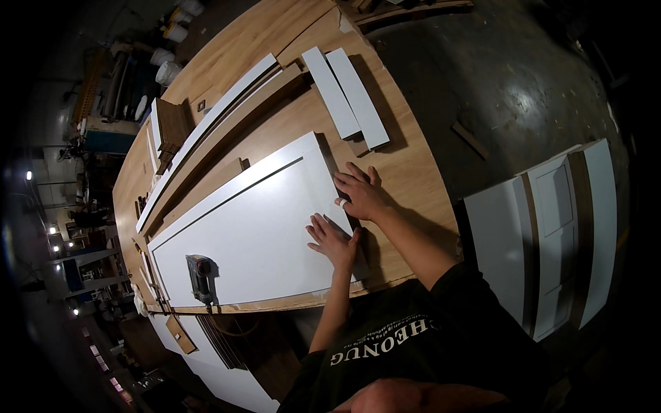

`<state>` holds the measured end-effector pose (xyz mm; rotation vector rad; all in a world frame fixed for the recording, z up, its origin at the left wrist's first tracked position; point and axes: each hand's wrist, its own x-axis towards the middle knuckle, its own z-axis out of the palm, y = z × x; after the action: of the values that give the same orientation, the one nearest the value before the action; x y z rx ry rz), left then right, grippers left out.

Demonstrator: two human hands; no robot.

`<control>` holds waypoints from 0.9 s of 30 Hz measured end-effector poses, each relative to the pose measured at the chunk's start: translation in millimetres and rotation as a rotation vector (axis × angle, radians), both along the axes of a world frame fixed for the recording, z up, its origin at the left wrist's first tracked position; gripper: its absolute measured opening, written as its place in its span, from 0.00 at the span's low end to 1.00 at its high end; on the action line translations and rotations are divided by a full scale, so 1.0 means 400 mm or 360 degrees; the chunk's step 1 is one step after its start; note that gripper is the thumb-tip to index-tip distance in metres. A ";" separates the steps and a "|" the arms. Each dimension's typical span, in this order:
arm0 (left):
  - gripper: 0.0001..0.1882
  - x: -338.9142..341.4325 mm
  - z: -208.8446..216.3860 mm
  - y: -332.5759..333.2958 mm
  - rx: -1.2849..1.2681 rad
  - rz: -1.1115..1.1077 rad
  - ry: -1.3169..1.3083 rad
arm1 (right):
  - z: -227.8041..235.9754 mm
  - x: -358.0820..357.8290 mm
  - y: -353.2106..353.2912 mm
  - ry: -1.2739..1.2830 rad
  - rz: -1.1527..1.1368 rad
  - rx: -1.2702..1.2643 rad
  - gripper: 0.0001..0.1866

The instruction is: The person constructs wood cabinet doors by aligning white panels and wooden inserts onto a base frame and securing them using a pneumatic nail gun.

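Left hand (334, 246) lies spread on the white panel (241, 220); right hand (363, 196), fingers spread, at its right edge. Black power tool (200, 279) rests near left.

Glossy grey floor (509, 89), small bright lamps (29, 175)

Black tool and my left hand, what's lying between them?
In the head view, only bare white panel lies between the black tool and your left hand.

I'm standing in a woodworking shop: power tool (201, 277) on a white panel (251, 224), cut boards (331, 93) along the plywood bench (413, 168), buckets (167, 73) far left.
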<state>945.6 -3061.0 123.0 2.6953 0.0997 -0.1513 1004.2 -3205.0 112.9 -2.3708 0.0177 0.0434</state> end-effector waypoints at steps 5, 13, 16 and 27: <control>0.55 0.001 -0.024 0.018 0.0009 -0.0141 -0.0049 | 0.018 0.002 -0.003 0.0080 0.0017 0.0031 0.28; 0.54 0.004 -0.029 0.023 -0.0052 -0.0185 -0.0056 | 0.016 0.001 -0.005 0.0082 0.0012 0.0040 0.29; 0.54 0.007 -0.038 0.032 -0.0038 -0.0227 -0.0094 | 0.016 0.003 -0.004 0.0072 -0.0001 0.0057 0.28; 0.54 -0.009 -0.016 0.016 -0.0110 -0.0150 -0.0039 | 0.008 -0.009 -0.006 0.0051 -0.0004 0.0034 0.28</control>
<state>942.1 -3054.5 116.6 2.6330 -0.0391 -0.1477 1000.8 -3207.2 116.2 -2.3485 0.0357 0.0801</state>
